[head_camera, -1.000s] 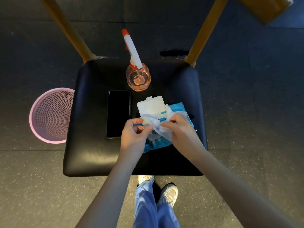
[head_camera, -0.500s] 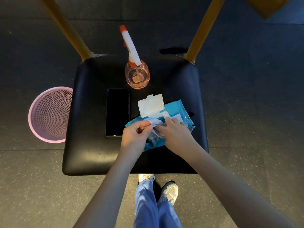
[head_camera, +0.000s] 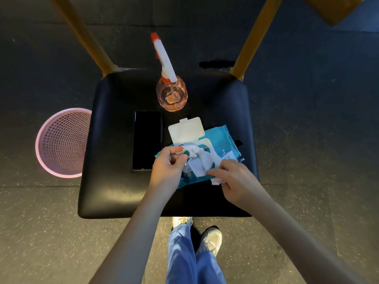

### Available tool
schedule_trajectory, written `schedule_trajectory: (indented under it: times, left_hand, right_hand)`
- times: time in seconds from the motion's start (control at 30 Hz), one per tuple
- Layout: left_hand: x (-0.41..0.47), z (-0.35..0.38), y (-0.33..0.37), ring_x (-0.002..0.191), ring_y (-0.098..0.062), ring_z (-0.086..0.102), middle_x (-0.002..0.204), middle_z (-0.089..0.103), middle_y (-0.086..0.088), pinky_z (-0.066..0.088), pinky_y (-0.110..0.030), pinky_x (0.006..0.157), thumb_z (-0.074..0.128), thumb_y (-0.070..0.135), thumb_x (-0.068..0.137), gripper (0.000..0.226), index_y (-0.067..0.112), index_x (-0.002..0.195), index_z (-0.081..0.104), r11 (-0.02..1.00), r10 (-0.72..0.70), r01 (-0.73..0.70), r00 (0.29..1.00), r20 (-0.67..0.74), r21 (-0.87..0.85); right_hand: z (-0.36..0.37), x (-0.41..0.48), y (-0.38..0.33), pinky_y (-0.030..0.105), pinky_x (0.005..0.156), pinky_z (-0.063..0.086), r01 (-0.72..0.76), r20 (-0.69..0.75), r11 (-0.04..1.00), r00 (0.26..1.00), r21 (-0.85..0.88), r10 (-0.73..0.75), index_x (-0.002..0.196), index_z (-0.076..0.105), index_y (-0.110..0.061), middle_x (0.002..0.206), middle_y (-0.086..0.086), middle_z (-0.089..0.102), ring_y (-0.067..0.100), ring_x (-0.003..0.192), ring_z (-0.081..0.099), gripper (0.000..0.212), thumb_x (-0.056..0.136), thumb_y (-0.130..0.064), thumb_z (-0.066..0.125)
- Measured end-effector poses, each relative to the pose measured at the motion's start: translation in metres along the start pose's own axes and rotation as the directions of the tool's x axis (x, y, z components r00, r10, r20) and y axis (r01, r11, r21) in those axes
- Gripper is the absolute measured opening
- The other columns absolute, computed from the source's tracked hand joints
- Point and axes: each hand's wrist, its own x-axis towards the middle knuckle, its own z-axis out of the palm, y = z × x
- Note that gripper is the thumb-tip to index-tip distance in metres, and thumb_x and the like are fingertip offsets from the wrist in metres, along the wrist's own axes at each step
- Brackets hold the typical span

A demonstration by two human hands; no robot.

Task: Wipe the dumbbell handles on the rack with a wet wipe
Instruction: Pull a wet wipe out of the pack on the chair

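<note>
A teal wet wipe pack (head_camera: pixel 222 138) lies on the black chair seat (head_camera: pixel 114 185), its white flip lid (head_camera: pixel 186 130) standing open. A white wet wipe (head_camera: pixel 202 163) stretches out of the pack's opening toward the front right. My right hand (head_camera: pixel 235 179) pinches the wipe's free end near the pack's front right corner. My left hand (head_camera: pixel 169 165) rests on the pack's left side, thumb and fingers pressing it beside the opening. No dumbbells or rack are in view.
A black phone (head_camera: pixel 147 140) lies left of the pack. A pink spray bottle (head_camera: pixel 171 93) stands at the back of the seat. A pink mesh bin (head_camera: pixel 61 142) sits on the floor to the left. Yellow chair legs rise behind. My legs and shoes are below the seat.
My right hand has moved back to the right, drawing the wipe farther out of the pack. My left hand stays on the pack's left side.
</note>
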Motion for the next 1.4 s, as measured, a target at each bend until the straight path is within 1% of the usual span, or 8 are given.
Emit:
schedule_trajectory:
  times: [0.47,0.67,0.77,0.87,0.93,1.03,1.23,1.4]
  left_hand:
    - [-0.005,-0.001,-0.002,0.090,-0.001,0.059,0.104,0.060,0.006,0.049,-0.008,0.062,0.057,0.019,0.095,0.028,0.018,0.123,0.054,0.999,-0.021,0.022,0.999,0.027,-0.031]
    - [-0.007,0.000,0.001,0.091,-0.002,0.060,0.103,0.061,0.003,0.046,-0.004,0.060,0.057,0.018,0.095,0.029,0.024,0.123,0.053,1.000,-0.007,0.006,0.999,0.050,0.021]
    - [-0.006,-0.002,0.001,0.092,-0.003,0.060,0.107,0.061,0.002,0.048,-0.008,0.060,0.057,0.018,0.095,0.033,0.022,0.127,0.050,1.000,-0.011,0.011,1.000,0.026,0.002]
    - [-0.005,-0.005,0.000,0.095,-0.006,0.061,0.106,0.061,0.001,0.048,-0.013,0.065,0.057,0.018,0.094,0.037,0.020,0.130,0.049,1.000,-0.003,0.004,1.000,0.013,-0.024]
    - [-0.005,-0.004,0.002,0.095,-0.006,0.060,0.105,0.061,0.002,0.049,-0.013,0.064,0.057,0.018,0.095,0.036,0.020,0.129,0.049,1.000,0.002,-0.001,1.000,0.020,-0.030]
    - [-0.007,-0.002,0.006,0.090,-0.004,0.060,0.101,0.060,0.004,0.048,-0.007,0.060,0.057,0.016,0.095,0.032,0.022,0.126,0.049,0.999,0.020,-0.019,1.000,0.018,-0.044]
    - [-0.011,0.002,0.007,0.086,-0.002,0.060,0.092,0.059,0.005,0.049,-0.010,0.064,0.056,0.015,0.095,0.027,0.030,0.117,0.050,0.999,0.010,-0.010,1.000,0.009,-0.045]
    - [-0.011,0.003,0.001,0.091,-0.005,0.060,0.099,0.059,0.004,0.047,-0.014,0.067,0.050,0.026,0.098,0.022,0.024,0.120,0.050,0.998,0.031,-0.033,0.999,-0.040,-0.061]
  right_hand:
    - [-0.002,0.026,-0.013,0.036,0.104,0.032,0.001,0.075,0.988,0.997,-0.155,0.011,0.148,0.018,-0.033,0.131,0.002,0.047,0.021,0.121,0.042,0.060,0.096,-0.020,0.044]
    - [0.000,0.049,-0.022,0.044,0.100,0.038,-0.083,0.222,0.954,0.963,-0.287,0.150,0.144,0.022,-0.030,0.127,0.005,0.053,0.025,0.115,0.048,0.056,0.095,-0.026,0.048]
    - [-0.014,0.052,-0.027,0.039,0.099,0.042,-0.121,0.270,0.983,0.950,-0.136,0.155,0.144,0.030,-0.031,0.133,0.005,0.050,0.023,0.118,0.048,0.054,0.095,-0.018,0.048]
    - [-0.027,0.036,-0.024,0.028,0.095,0.044,-0.074,0.015,0.991,0.997,0.110,0.072,0.139,0.045,-0.024,0.131,0.004,0.052,0.021,0.120,0.047,0.048,0.094,-0.007,0.046]
    - [-0.028,0.028,-0.024,0.027,0.092,0.047,-0.045,-0.015,0.993,0.999,0.109,0.047,0.145,0.035,-0.028,0.128,0.004,0.053,0.019,0.115,0.049,0.054,0.095,-0.008,0.044]
    - [-0.021,0.035,-0.027,0.031,0.092,0.047,-0.045,0.165,0.998,0.985,-0.054,0.053,0.149,0.020,-0.033,0.126,0.003,0.053,0.018,0.109,0.050,0.061,0.096,-0.015,0.045]
    - [-0.006,0.047,-0.030,0.032,0.082,0.046,-0.059,0.183,0.978,0.978,-0.200,0.096,0.144,0.026,-0.035,0.121,0.003,0.057,0.022,0.104,0.056,0.055,0.095,-0.023,0.048]
    - [-0.018,0.043,-0.031,0.030,0.091,0.048,-0.119,0.174,0.993,0.978,0.026,0.113,0.144,0.030,-0.034,0.131,0.002,0.052,0.019,0.112,0.051,0.054,0.096,-0.014,0.045]
